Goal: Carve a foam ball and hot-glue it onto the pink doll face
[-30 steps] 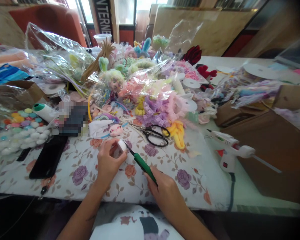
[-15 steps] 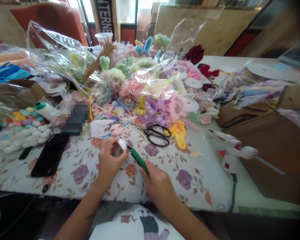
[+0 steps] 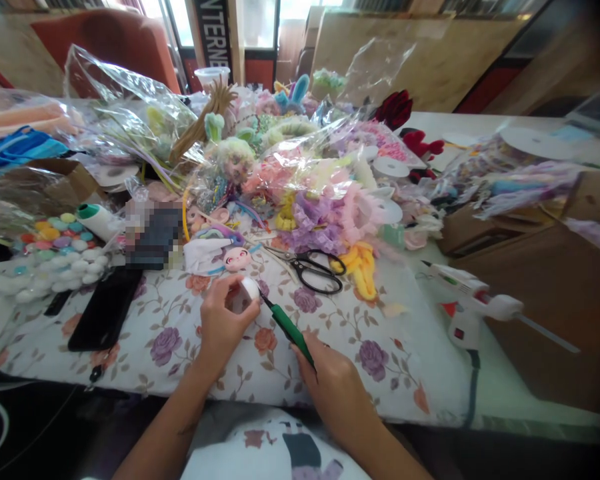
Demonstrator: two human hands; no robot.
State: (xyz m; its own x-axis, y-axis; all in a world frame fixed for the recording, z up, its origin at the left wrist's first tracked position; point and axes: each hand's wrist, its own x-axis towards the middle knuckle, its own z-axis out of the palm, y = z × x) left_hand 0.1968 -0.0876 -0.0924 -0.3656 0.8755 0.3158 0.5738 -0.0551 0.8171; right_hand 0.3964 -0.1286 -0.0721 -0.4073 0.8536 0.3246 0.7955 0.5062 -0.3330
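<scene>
My left hand [image 3: 221, 320] is closed around a small white round piece [image 3: 250, 289], held just above the floral cloth [image 3: 330, 333]. My right hand [image 3: 335, 383] grips a thin green-handled tool [image 3: 290, 329]; its dark tip touches the white piece from the right. A small pink doll face [image 3: 237, 259] lies just beyond my left hand. Black-handled scissors [image 3: 313, 267] lie behind the tool.
A white glue gun [image 3: 467, 300] with its cord rests at the right. A black phone [image 3: 106, 308] and a bag of coloured pom-poms [image 3: 50, 250] sit at the left. A heap of plastic-wrapped craft trims [image 3: 290, 167] fills the back. Brown cardboard boxes [image 3: 545, 280] stand at the right.
The tool's tip shifted slightly against the white piece and my right hand drew back a little toward me. The view drifted slightly; the other objects stayed put.
</scene>
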